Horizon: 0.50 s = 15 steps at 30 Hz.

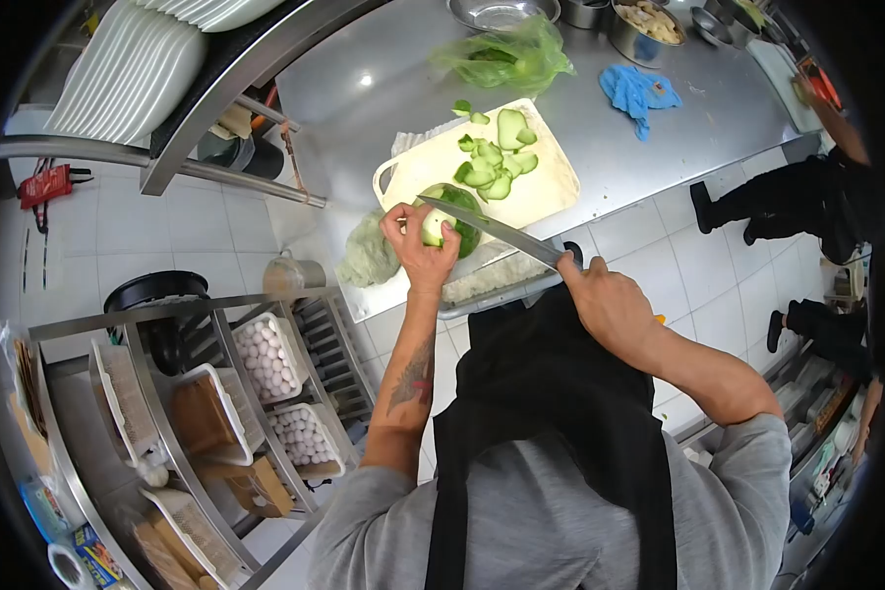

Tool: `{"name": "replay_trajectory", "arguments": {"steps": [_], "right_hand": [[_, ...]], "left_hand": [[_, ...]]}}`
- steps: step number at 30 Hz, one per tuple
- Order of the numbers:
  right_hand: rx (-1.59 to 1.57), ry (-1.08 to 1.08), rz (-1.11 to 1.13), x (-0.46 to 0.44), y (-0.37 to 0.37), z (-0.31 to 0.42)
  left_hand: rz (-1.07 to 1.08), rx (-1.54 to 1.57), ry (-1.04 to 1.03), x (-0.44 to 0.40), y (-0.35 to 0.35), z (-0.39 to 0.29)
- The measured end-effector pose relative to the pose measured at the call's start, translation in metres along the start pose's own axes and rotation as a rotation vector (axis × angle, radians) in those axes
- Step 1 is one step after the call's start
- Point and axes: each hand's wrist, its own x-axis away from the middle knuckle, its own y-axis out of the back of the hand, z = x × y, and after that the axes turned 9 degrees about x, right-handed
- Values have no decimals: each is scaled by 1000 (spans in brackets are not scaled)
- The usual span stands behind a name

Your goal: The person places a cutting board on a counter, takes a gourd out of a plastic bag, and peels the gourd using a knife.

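My left hand [423, 246] has its fingers wrapped round a round, dark-green-skinned vegetable with pale flesh [465, 208], at the near-left side of the cutting board. Its exact kind I cannot make out. A long kitchen knife [492, 227] is gripped by the handle in my right hand [600, 295]; its blade points left and lies across the vegetable, tip near my left fingers. On the cream cutting board [551, 189] several pale green pieces with darker skin [497, 162] are scattered. A crumpled, see-through plastic bag [369, 251] lies left of my left hand.
A green plastic bag [511, 59], a blue cloth [641, 93] and metal bowls [501, 12] are on the steel table [364, 39]. White plates [133, 69] are stacked on the upper-left shelf. Egg trays [265, 356] sit in the lower-left rack. Other people stand at right.
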Motion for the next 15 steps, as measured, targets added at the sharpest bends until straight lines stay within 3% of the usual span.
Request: {"name": "replay_trajectory", "arguments": {"steps": [9,15], "right_hand": [[16,-9,-49,-2,0,0],[-22,-64,-107,-67,-30,-1]], "left_hand": [[-30,51,39,0,-1,-2],[9,-8,22,2,4,-2]]}}
